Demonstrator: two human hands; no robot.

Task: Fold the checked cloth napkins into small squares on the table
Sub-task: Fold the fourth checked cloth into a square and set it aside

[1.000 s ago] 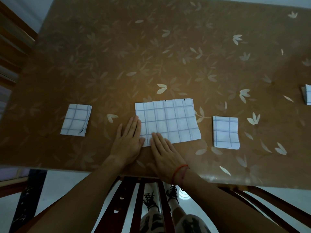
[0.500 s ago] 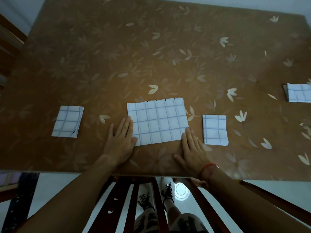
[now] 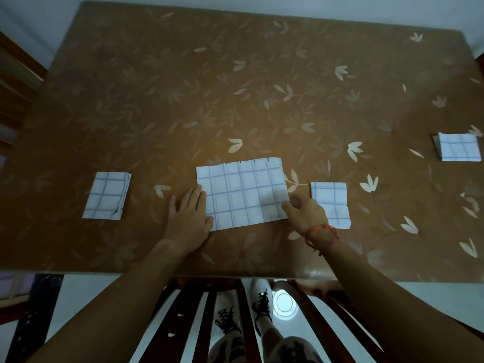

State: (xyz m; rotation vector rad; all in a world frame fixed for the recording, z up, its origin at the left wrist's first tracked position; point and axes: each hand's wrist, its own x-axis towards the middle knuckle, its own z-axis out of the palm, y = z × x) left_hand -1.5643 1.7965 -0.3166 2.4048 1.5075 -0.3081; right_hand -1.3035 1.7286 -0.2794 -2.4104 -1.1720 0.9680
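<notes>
The big white cloth napkin with blue checks (image 3: 243, 192) lies flat on the brown leafy table (image 3: 235, 87), near the front edge. The left hand (image 3: 188, 218) rests on its left side, fingers straight and loose. The right hand (image 3: 305, 213) is a bit blurry, but its bent fingers seem to pinch the napkin's right edge.

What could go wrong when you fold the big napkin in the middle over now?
1. The right hand seems to pinch only the big napkin's right edge, so the layers may slip apart and fold crooked.
2. The left hand presses just the left edge, so the cloth could slide on the shiny table.
3. The right hand is close to a folded square and might bump it.
</notes>
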